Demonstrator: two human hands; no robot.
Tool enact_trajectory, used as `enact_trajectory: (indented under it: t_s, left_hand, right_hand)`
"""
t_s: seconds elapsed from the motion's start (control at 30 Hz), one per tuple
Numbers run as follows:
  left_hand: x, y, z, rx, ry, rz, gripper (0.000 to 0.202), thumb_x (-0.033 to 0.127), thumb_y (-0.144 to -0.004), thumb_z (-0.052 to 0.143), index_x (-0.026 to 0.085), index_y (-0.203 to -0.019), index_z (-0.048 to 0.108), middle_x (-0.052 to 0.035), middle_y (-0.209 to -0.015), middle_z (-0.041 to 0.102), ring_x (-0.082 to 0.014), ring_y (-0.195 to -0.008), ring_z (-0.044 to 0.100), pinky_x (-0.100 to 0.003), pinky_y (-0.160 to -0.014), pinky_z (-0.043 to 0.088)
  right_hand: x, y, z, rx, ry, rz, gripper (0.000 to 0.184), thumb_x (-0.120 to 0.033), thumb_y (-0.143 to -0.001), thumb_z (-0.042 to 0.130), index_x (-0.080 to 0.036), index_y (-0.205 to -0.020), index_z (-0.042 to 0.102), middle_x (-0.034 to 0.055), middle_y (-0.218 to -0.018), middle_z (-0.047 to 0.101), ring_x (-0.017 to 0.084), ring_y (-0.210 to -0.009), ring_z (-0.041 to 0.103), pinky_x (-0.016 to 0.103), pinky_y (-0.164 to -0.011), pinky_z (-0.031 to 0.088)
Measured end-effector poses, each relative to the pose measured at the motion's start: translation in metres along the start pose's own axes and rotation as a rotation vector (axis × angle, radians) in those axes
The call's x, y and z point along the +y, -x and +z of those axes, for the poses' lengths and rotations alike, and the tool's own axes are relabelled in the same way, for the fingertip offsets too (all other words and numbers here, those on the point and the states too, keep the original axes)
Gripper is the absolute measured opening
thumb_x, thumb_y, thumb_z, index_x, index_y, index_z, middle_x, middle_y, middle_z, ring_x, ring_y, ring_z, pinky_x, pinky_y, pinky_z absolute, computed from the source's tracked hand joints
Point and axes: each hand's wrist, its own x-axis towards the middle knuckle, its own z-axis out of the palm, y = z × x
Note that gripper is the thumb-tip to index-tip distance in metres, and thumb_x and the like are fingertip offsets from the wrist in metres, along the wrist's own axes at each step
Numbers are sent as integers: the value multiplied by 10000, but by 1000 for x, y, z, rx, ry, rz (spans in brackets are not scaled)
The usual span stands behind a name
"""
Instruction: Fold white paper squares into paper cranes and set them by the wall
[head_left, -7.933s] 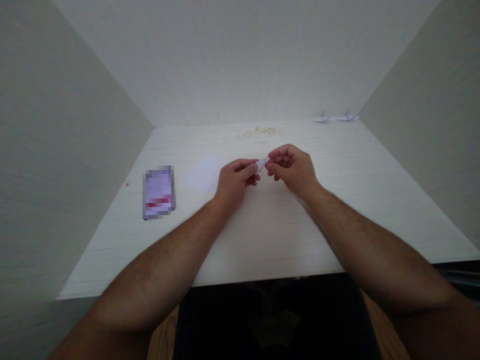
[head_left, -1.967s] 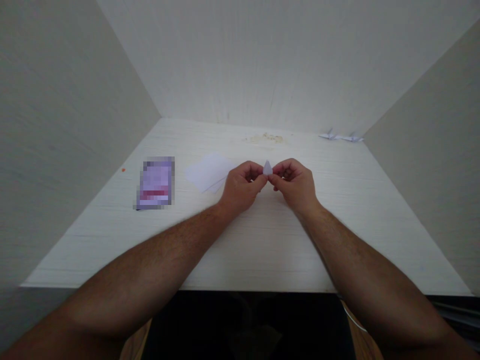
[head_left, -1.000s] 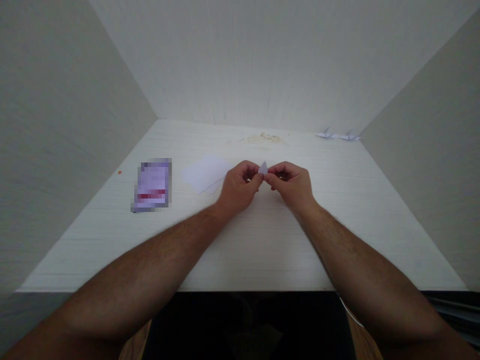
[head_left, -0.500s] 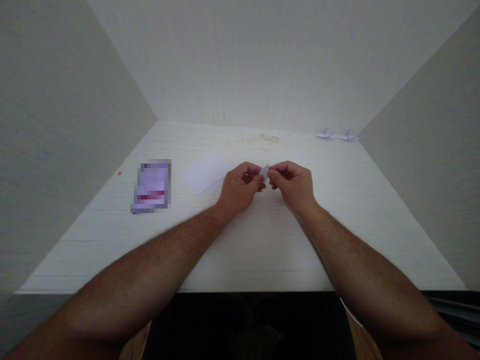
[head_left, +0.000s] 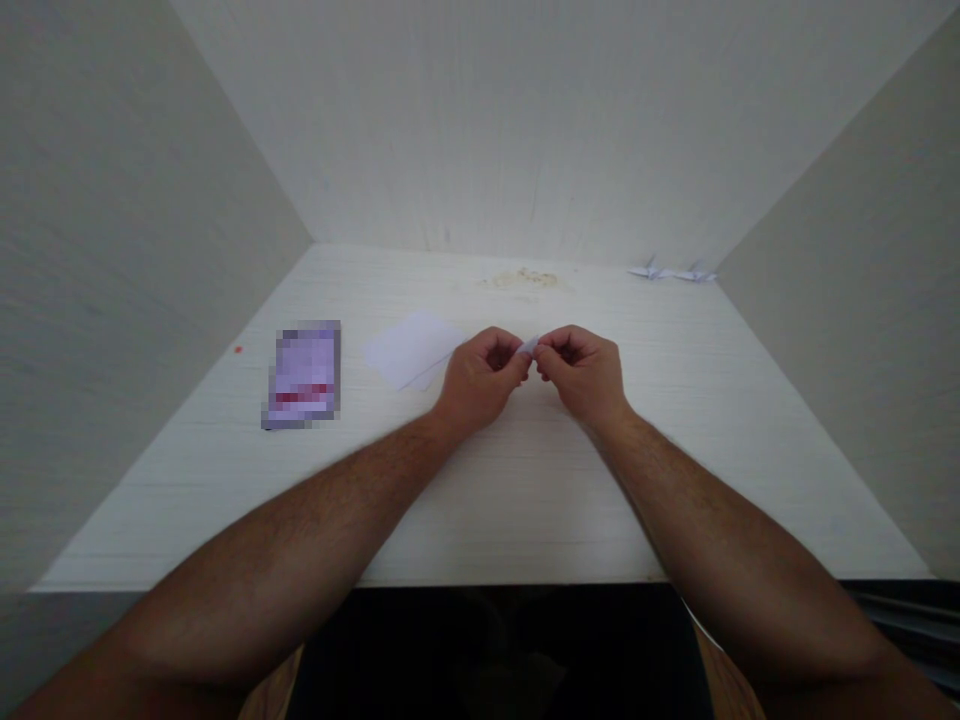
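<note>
A small folded piece of white paper is pinched between both hands above the middle of the table. My left hand is closed on its left side, thumb and fingers pressed together. From the other side, my right hand grips it with thumb and forefinger. Much of the paper is hidden by the fingertips, so its full shape does not show. Just left of my left hand lie several flat sheets of white paper, partly overlapping.
A pixelated purple item lies on the left of the white table. Two folded paper figures, apparently cranes, stand by the back wall at the right. Brownish stains mark the table's rear. Grey-white panels enclose three sides.
The folded paper has tilted and shows less of its face between the fingers. Both hands stay almost in place, with small finger movements.
</note>
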Motion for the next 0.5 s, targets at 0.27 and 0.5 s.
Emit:
enact_trajectory:
  t_s: [0.27, 0.5]
  left_hand:
    - [3, 1, -1, -17, -89, 22, 165, 306, -820, 692, 180, -763, 605, 1, -642, 654, -103, -570, 585, -218, -531, 445]
    - [0, 1, -2, -15, -130, 37, 189, 349, -824, 695, 180, -782, 619, 4, -636, 630, -103, -564, 544, -223, -522, 405]
  right_hand:
    - [0, 0, 0, 15, 10, -2, 105, -278, -762, 701, -188, -715, 673, -28, -590, 628, 95, -528, 537, 250, -508, 412]
    - [-3, 0, -1, 16, -62, -19, 112, -270, -753, 707, -191, -691, 656, -39, -578, 612, 88, -530, 527, 246, -522, 407]
